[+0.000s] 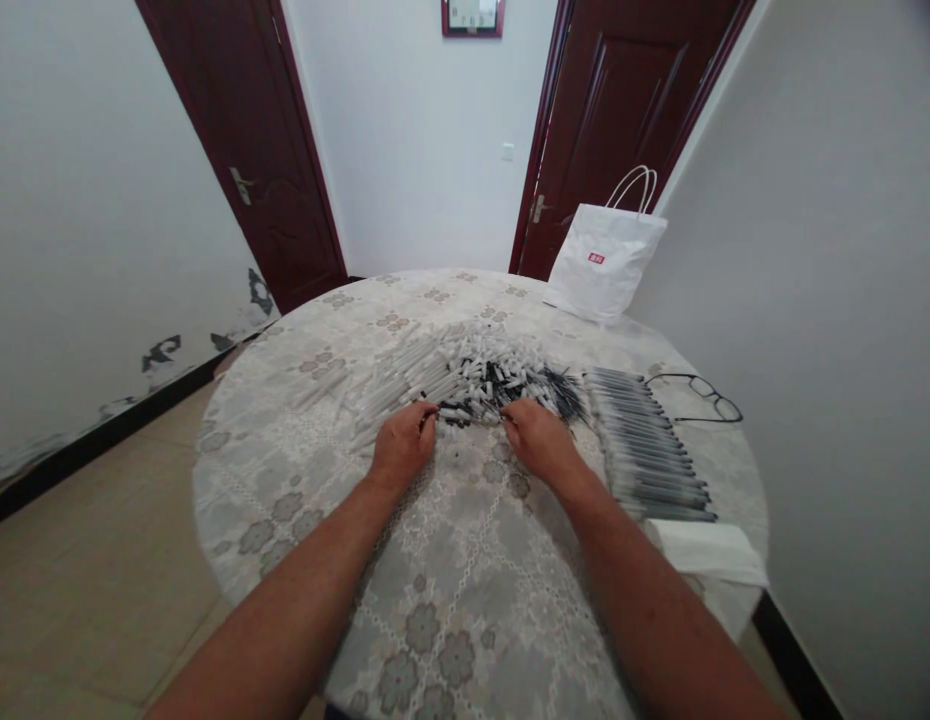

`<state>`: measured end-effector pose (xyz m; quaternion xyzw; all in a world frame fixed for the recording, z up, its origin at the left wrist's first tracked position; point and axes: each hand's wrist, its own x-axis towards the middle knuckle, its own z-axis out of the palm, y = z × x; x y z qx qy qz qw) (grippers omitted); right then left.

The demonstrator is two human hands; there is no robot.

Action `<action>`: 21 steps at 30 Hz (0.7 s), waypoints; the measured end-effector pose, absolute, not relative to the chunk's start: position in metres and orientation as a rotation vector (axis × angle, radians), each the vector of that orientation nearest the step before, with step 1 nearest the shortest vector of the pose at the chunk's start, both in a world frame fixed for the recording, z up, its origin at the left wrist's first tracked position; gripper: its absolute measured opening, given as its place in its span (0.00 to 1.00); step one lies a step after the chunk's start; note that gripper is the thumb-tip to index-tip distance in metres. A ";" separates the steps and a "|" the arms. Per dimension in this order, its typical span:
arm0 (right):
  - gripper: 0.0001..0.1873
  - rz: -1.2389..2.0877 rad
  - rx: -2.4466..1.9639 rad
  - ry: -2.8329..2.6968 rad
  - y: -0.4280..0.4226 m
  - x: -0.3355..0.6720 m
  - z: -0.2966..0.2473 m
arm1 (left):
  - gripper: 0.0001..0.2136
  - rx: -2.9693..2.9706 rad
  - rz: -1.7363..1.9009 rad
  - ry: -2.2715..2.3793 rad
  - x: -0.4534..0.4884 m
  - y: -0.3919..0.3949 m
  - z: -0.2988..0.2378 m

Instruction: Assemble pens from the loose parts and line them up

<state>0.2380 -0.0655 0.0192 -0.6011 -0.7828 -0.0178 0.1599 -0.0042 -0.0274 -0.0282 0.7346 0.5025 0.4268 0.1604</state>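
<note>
Both my hands rest at the near edge of a heap of small white and black pen parts (489,378) in the middle of a round table (450,560). My left hand (402,446) is closed in a pinch on a small piece from the heap. My right hand (536,436) has its fingers curled down into the parts; what it grips is hidden. To the left of the heap lie several clear pen barrels (394,385). To its right, assembled pens (649,445) lie in a neat row.
A white paper bag (604,262) stands at the table's far right edge. Black-framed glasses (701,395) lie by the pen row, and a folded white cloth (709,550) sits at the near right rim. Two dark red doors and white walls surround the table.
</note>
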 end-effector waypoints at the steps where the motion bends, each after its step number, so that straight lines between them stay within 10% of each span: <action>1: 0.11 -0.075 -1.718 -2.217 -0.066 0.234 0.013 | 0.11 2.097 1.235 1.414 -0.004 -0.028 -0.029; 21: 0.18 -0.100 -1.966 -2.225 -0.057 0.221 -0.002 | 0.12 2.621 0.888 1.278 0.004 -0.038 -0.027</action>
